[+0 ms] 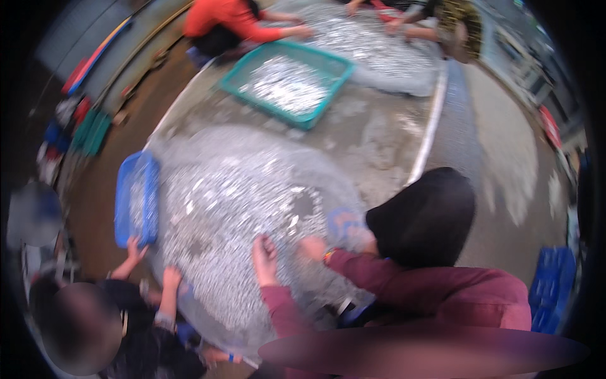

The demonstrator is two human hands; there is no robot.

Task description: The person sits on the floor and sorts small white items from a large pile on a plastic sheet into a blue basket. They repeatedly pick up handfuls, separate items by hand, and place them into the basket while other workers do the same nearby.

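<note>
A wide heap of small silvery things that look like little fish (pixel 221 208) lies spread on a pale translucent sheet. Above its near part is my left hand (pixel 265 254), in a maroon sleeve, its fingers curled in toward the palm; whatever they may hold is too blurred to name. Close to its right, my right hand (pixel 311 248) reaches low to the heap, with a band at the wrist. Motion smears its fingers. Just beyond it the heap thins to a bare grey patch (pixel 303 205). A black rounded shape (pixel 423 215) stands right of my right hand.
A teal basket (pixel 309 120) of silvery fish stands beyond the heap. A blue basket (pixel 151 183) sits at the left edge, near a co-worker's hand (pixel 132 252). More co-workers, one in an orange top (pixel 221 19), bend over another heap (pixel 372 47) at the back.
</note>
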